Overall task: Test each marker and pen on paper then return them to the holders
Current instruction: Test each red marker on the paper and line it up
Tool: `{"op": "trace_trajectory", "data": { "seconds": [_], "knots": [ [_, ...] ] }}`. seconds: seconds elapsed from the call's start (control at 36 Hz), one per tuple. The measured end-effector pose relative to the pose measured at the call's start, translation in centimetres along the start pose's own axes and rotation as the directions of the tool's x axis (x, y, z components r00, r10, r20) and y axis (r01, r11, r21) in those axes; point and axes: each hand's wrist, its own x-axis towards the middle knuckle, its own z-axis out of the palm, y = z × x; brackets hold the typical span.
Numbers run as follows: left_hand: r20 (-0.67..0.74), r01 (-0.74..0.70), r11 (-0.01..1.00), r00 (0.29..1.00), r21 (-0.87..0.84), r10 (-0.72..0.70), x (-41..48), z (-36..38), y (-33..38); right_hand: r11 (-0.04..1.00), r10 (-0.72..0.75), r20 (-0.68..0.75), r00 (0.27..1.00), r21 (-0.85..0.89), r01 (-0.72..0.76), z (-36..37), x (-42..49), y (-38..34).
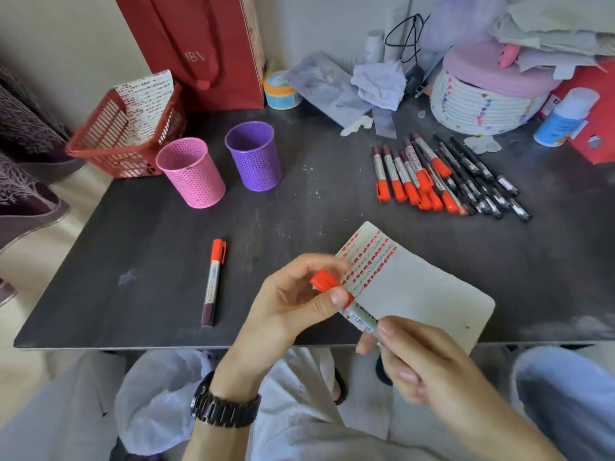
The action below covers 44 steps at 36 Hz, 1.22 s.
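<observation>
Marker (361, 319) barrel pinched by right hand (422, 364), left hand (293, 304) gripping its cap (324, 281); a hard tug could smear ink on skin.

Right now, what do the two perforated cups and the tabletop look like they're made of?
Pink perforated cup and purple perforated cup: rigid, matte, punched with even holes; painted metal or plastic, cannot tell. Dark tabletop: flat, dull, scuffed with pale marks; possibly laminate or stone.

Left hand (293, 294), a black watch on its wrist, pinches with curled fingers; right hand (419, 357) grips beside it.
</observation>
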Motion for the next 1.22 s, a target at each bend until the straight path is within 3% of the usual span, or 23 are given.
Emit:
{"op": "trace_trajectory", "data": {
  "seconds": [0.08, 0.17, 0.33, 0.44, 0.56, 0.86, 0.97, 1.08, 1.22],
  "knots": [
    [-0.078, 0.034, 0.971, 0.995, -0.238, -0.054, -0.1, 1.1, 0.6, 0.986, 0.071, -0.034, 0.997, 0.156, -0.065, 1.8, -1.4, 1.9],
    [-0.136, 0.059, 0.836, 0.978, -0.546, -0.158, -0.2, 2.2, 1.1, 0.963, 0.136, -0.075, 0.988, 0.245, -0.114, 3.5, -2.5, 3.3],
    [0.013, 0.138, 0.633, 0.980, -0.762, -0.199, -0.7, 4.6, 0.8, 0.923, 0.207, -0.211, 0.955, 0.366, -0.119, 5.9, -3.8, 4.4],
    [-0.047, 0.126, 0.591, 0.962, -0.797, -0.269, -0.9, 5.4, 0.4, 0.925, 0.216, -0.290, 0.932, 0.365, -0.101, 6.4, -4.2, 4.2],
    [-0.144, 0.127, 0.643, 0.925, -0.756, -0.351, -0.7, 6.4, 0.4, 0.922, 0.231, -0.349, 0.908, 0.376, -0.090, 7.2, -4.7, 4.0],
    [-0.073, 0.214, 0.609, 0.908, -0.764, -0.412, -0.7, 7.1, 0.3, 0.896, 0.284, -0.391, 0.876, 0.434, -0.097, 7.8, -5.4, 3.9],
    [-0.073, 0.209, 0.645, 0.922, -0.735, -0.381, -0.3, 7.0, 0.8, 0.892, 0.255, -0.377, 0.891, 0.448, -0.066, 7.5, -5.3, 3.5],
    [-0.111, 0.132, 0.699, 0.950, -0.702, -0.291, 0.6, 6.1, 1.8, 0.945, 0.158, -0.324, 0.933, 0.324, -0.048, 5.7, -4.4, 1.9],
    [-0.220, 0.028, 0.696, 0.939, -0.717, -0.264, -0.2, 4.7, 1.6, 0.995, 0.056, -0.255, 0.965, 0.098, -0.032, 3.8, -3.5, 1.1]
  ]
}}
